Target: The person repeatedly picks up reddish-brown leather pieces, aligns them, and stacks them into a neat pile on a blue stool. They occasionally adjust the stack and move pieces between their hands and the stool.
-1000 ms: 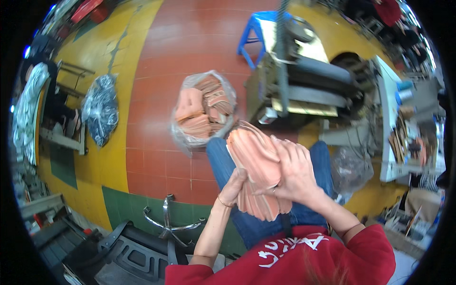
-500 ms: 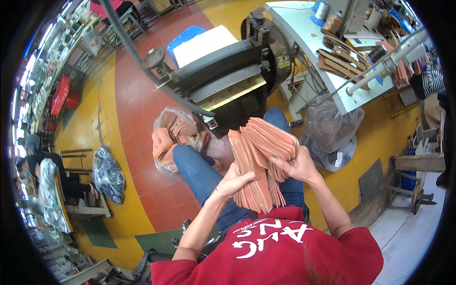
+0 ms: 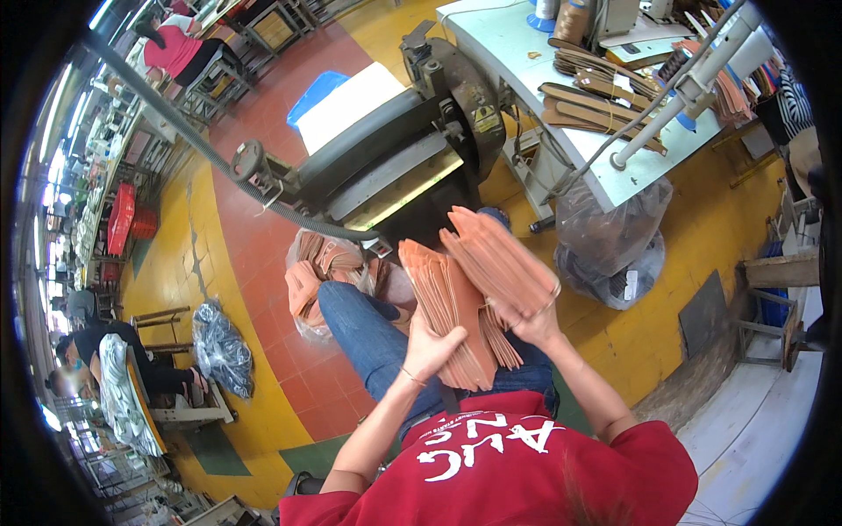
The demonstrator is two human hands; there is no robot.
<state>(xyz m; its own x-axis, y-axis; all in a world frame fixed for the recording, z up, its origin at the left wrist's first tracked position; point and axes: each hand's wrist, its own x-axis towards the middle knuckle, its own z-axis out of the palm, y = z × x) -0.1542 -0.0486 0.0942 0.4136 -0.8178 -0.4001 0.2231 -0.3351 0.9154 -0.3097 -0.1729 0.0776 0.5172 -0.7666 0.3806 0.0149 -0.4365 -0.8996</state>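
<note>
- Step in hand, as I judge it: one load of flat, pinkish pieces is being handled as two stacks, above the person's lap.
- The left hand [image 3: 430, 349] is closed on the left stack [image 3: 454, 320], thumb laid across the top; the stack's far edges fan out toward eleven o'clock.
- The right hand [image 3: 533, 326] grips the near end of the right stack [image 3: 500, 263], which lies at one o'clock from the left one, its far end tipped toward eleven.
- The next move probably calls for a firm squeeze on both stacks, since thin loose layers could slide or splay; lining up the fanned edges would need the two hands level.
- Around the stacks: a clear bag [image 3: 314, 332] with more such pieces [image 3: 303, 287] at nine o'clock, a roller machine [image 3: 390, 180] at eleven, a worktable [image 3: 491, 39] at one.
- Hidden: the fingers under the left stack, and most of the right hand's fingers, which are slightly blurred too.
- Hard to make out: whether the stacks touch where they overlap, and which one the narrow ends [image 3: 503, 349] at five o'clock belong to.
- Part of the bag is covered by the knee [image 3: 344, 302]; the worktable is cut off at the top edge.
</note>
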